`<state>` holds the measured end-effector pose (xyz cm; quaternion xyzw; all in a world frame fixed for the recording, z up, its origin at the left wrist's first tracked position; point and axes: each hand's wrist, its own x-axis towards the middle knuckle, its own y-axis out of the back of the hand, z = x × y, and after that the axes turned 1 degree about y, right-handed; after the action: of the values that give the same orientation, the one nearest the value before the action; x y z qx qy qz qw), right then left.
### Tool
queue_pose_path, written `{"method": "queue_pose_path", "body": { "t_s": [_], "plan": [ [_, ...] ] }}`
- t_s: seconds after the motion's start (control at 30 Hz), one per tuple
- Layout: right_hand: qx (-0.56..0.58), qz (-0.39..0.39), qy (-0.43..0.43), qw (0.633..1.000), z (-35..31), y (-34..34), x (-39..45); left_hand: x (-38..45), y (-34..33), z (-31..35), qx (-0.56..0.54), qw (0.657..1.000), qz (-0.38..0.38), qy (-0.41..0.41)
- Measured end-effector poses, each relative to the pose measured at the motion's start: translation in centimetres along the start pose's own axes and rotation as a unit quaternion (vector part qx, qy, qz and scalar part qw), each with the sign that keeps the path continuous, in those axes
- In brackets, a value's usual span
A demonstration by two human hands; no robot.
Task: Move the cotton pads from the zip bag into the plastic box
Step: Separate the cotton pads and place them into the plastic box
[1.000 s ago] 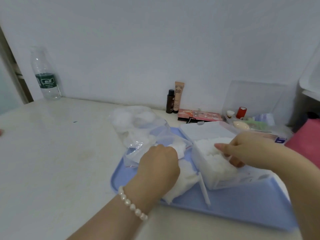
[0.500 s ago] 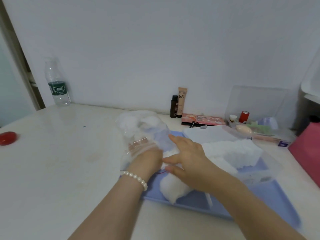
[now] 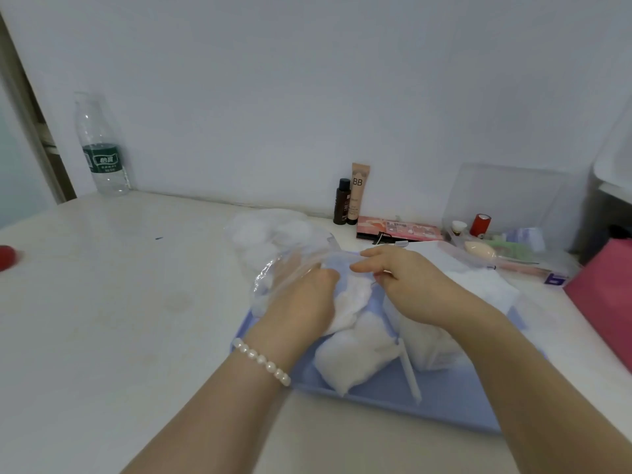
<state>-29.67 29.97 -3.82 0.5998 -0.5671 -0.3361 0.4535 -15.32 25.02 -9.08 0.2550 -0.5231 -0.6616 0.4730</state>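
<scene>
1. Zip bag [image 3: 273,248] lies at blue tray's [image 3: 444,401] left edge, cotton pads [image 3: 355,354] spilling onto tray.
2. Left hand [image 3: 301,295] reaches inside the bag; grip cannot be told.
3. Right hand [image 3: 407,278] pinches bag's rim; plastic box [image 3: 478,289] behind it.

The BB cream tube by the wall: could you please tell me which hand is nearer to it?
Right. The right hand lies just in front of the BB cream tube, at the zip bag mouth; the left hand sits farther left and nearer the person.

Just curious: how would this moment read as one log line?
left hand: inside zip bag | right hand: pinching bag mouth | plastic box: holds pads
</scene>
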Motion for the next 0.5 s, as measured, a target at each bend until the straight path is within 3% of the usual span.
{"method": "queue_pose_path", "body": {
  "t_s": [0.07,0.2,0.27,0.5],
  "plan": [
    [0.018,0.005,-0.009,1.0,0.3,0.2,-0.3,-0.1,0.0,0.6,-0.08,0.993,0.037,-0.075],
    [0.026,-0.004,-0.035,0.999,1.1,0.2,-0.6,-1.3,0.6,1.2,-0.126,0.981,-0.118,-0.086],
    [0.03,-0.006,-0.036,0.999,1.4,0.0,-0.7,-1.3,0.5,0.9,-0.109,0.983,-0.119,-0.091],
    [0.038,-0.006,-0.029,0.999,1.9,-0.4,-1.2,-0.9,1.2,0.5,-0.205,0.976,-0.044,-0.064]
  ]
}}
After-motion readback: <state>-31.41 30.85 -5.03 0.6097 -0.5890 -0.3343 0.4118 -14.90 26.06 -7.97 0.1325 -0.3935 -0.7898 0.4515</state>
